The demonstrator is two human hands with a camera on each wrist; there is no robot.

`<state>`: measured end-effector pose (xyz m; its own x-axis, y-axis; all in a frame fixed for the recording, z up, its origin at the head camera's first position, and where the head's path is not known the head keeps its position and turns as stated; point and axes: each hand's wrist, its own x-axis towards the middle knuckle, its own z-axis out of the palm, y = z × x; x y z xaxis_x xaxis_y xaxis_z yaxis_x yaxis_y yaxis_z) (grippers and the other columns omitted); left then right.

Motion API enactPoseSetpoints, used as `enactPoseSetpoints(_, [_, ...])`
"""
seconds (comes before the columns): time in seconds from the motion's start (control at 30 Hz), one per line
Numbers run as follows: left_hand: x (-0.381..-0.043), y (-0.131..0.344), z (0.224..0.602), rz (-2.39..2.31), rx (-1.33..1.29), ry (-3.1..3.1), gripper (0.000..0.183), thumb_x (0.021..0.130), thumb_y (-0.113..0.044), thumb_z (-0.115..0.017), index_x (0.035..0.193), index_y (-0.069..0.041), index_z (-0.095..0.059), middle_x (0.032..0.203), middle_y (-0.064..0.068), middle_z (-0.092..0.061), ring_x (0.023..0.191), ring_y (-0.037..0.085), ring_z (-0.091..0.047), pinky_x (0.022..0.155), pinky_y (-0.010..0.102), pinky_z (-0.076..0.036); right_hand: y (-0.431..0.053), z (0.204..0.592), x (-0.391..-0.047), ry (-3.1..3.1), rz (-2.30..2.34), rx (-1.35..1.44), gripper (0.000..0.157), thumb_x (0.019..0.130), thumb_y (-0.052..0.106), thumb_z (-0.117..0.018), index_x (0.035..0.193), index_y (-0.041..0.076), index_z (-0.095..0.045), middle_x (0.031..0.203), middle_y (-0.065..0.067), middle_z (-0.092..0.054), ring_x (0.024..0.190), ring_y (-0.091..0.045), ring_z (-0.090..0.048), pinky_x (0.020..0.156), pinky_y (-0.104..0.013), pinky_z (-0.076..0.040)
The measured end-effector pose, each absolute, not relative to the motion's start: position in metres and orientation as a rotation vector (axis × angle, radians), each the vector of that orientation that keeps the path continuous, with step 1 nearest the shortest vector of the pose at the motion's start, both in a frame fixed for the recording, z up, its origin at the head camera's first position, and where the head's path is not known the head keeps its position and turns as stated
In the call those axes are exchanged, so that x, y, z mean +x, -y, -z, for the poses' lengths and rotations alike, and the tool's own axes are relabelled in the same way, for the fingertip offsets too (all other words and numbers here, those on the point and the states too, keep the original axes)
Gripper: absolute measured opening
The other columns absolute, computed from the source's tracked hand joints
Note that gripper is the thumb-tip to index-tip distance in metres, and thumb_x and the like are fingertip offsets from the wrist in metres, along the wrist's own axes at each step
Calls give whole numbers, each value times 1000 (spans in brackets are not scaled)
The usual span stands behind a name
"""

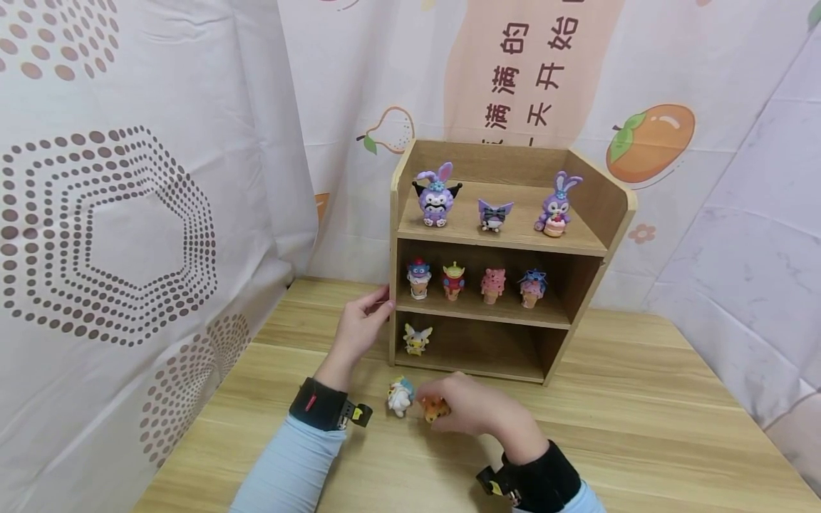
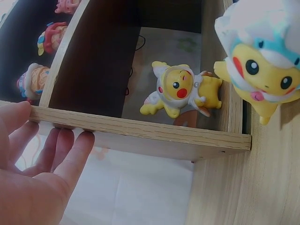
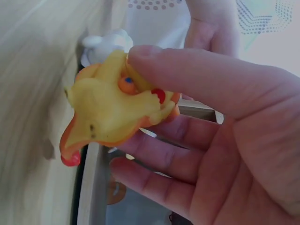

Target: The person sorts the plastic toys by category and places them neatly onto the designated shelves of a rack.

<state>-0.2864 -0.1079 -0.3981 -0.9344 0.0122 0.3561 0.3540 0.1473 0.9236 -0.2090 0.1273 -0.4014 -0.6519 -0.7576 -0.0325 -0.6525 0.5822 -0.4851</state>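
My left hand [image 1: 360, 326] rests its fingers against the outer left side of the wooden shelf [image 1: 474, 368]. One fingertip lies on the panel's front edge. Just in front of the shelf, my right hand [image 1: 471, 405] pinches an orange-and-yellow toy figure [image 3: 103, 103] between thumb and fingers. The figure is tilted, and the hand partly covers it. Close beside it on the table, a toy figure with a white and light-blue hood [image 1: 400, 397] stands; the left wrist view shows its yellow face. A small yellow figure in white [image 1: 417, 340] stands at the left of the bottom compartment.
Several ice-cream-cone figures [image 1: 492, 286] line the middle compartment. On top stand a purple figure with black ears [image 1: 435, 203], a small purple figure with a bow [image 1: 493, 215] and a purple rabbit figure [image 1: 555, 206]. A printed curtain [image 1: 346, 71] hangs behind the wooden table [image 1: 641, 399].
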Motion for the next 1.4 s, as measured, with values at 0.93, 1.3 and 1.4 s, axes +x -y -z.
enactPoseSetpoints(0.93, [-267, 106, 377, 1823, -400, 2188, 42, 100, -7, -65, 140, 4, -57, 128, 24, -65, 109, 34, -66, 89, 32, -59, -165, 372, -203, -2840, 812, -1310, 42, 87, 7, -81, 125, 15, -67, 116, 4, -68, 101, -10, -63, 85, -35, -59])
enactPoseSetpoints(1.3, [-287, 108, 399, 1887, -359, 2154, 42, 99, -15, -68, 140, -5, -60, 131, 18, -65, 113, 31, -66, 90, 31, -59, -174, 373, -210, -2849, 922, -1267, 42, 87, 4, -80, 126, 13, -66, 116, 2, -67, 102, -13, -64, 83, -36, -60])
enactPoseSetpoints(1.4, [-286, 108, 398, 1887, -356, 2155, 43, 99, -15, -68, 140, -6, -61, 131, 16, -66, 112, 29, -66, 89, 30, -59, -175, 375, -213, -2859, 951, -1226, 41, 87, 4, -80, 125, 13, -66, 114, 3, -67, 100, -13, -64, 82, -38, -61])
